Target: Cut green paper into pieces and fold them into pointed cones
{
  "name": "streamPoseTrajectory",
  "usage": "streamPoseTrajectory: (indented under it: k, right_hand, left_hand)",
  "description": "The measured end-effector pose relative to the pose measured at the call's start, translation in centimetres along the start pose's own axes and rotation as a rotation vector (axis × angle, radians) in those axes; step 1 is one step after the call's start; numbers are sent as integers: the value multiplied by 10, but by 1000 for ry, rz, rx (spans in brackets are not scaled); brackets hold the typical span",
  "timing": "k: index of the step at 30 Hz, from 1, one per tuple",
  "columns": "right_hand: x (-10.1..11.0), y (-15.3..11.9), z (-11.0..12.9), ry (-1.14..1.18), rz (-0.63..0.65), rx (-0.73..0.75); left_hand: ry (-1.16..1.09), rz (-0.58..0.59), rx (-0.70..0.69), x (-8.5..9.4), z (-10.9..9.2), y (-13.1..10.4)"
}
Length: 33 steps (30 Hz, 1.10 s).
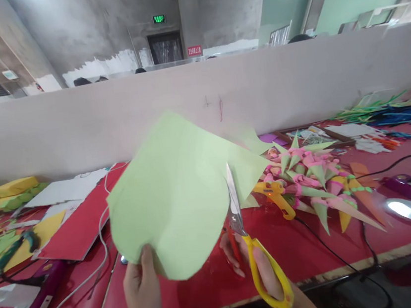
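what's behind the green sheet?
Behind the green sheet: the red table and pale partition wall. Scissors in the right hand cut into its edge. The tabletop directly behind is covered.

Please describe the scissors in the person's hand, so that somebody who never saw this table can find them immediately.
On the red table, look at the near edge, where the right hand works beside the big light green sheet held up by the left hand. The scissors point upward into that sheet's right side. Their large yellow loop handles and steel blades set them apart from the yellow-handled tool lying farther back by the paper cones.
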State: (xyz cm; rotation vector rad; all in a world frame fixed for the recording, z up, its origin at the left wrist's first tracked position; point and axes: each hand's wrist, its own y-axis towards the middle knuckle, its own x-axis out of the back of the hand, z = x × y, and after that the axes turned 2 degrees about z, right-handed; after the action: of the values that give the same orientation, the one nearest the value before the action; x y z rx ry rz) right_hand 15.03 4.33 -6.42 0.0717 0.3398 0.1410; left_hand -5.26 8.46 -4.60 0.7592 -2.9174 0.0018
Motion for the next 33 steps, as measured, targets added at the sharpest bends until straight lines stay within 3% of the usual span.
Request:
streamPoseTrajectory:
  k: [5,11,18,33]
  right_hand:
    - [7,-1,-5,54,94,-16]
    - [2,1,1,59,47,-26]
    - [4,1,-2,52,14,-66]
    - [7,-3,-6,-12,-23,-65]
  left_hand:
    - [360,-202,-211,13,-27,13]
    - [432,-253,-361,12,-35,14]
    - [452,-309,-363,14,-34,20]
    - [431,-212,-316,24,-38,36]
